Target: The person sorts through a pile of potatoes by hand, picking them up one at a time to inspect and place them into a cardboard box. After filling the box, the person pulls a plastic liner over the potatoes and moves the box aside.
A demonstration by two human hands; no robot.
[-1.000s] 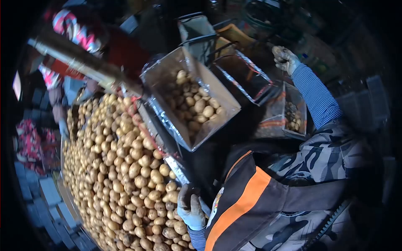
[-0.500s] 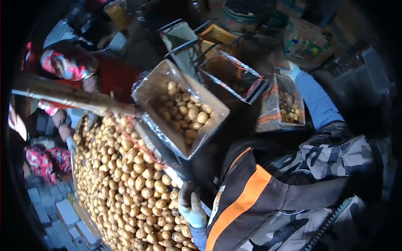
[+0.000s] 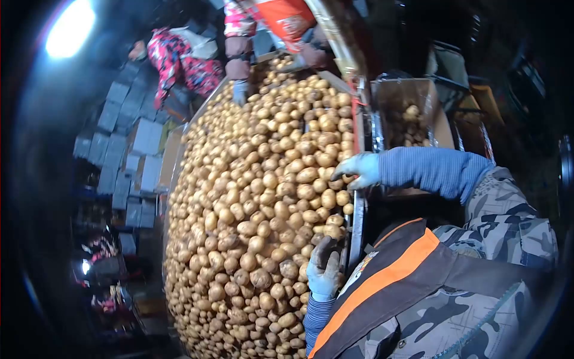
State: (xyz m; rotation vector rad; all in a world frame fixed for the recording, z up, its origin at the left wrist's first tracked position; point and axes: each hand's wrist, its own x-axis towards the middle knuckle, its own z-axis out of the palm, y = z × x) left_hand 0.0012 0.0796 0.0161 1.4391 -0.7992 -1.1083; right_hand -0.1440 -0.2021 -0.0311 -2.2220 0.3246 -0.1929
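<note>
A large heap of potatoes [image 3: 251,209] covers the sorting table in front of me. My left hand [image 3: 323,272], in a light blue glove with dark fingertips, is at the table's near rim, its fingers apart beside the potatoes. Farther along the same rim, my right hand [image 3: 359,170] reaches over the potatoes in a similar glove. Its fingers are spread and slightly bent, with no potato visible in them. Just beyond my right forearm stands a plastic-lined box [image 3: 441,119] with potatoes inside, partly covered by my sleeve.
At the table's far end, another person's gloved hand [image 3: 240,92] touches the potatoes. A person in a pink patterned top [image 3: 185,63] is beyond the left edge. Stacked boxes [image 3: 146,137] line the left side. A metal rail [image 3: 357,224] edges the table near me.
My view has swung left toward the heap. My right hand has come from a small potato crate to the table's rim. My left hand remains near that rim.
</note>
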